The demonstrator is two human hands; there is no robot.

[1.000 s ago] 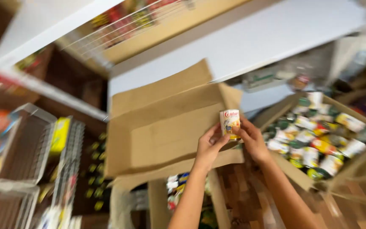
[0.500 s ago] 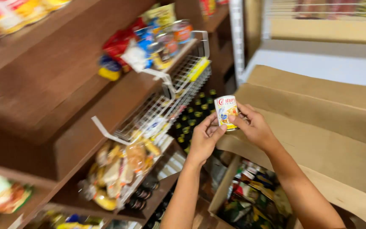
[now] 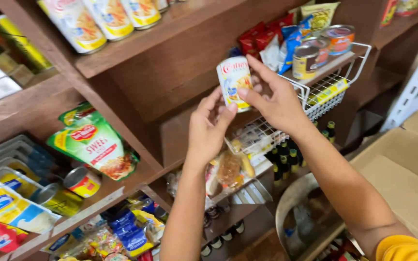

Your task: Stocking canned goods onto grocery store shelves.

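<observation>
Since half a second ago both hands have lifted the small can higher and closer to the brown wooden shelves, which now fill the view where cardboard showed before. Fingers of the right hand close on the can's right side and top, while the left hand pinches its lower edge between thumb and fingertips, so both hands hold it. It stands nearly upright, long axis vertical with a slight lean, its white and yellow label facing the camera, just in front of the white wire basket. That basket carries two tins with orange and gold labels and red, blue and yellow packets behind them. Tall white and yellow cans line the top shelf. Lower left lies a green pouch with a red oval mark, beside a red and yellow tin. A cardboard box sits at the right edge.
</observation>
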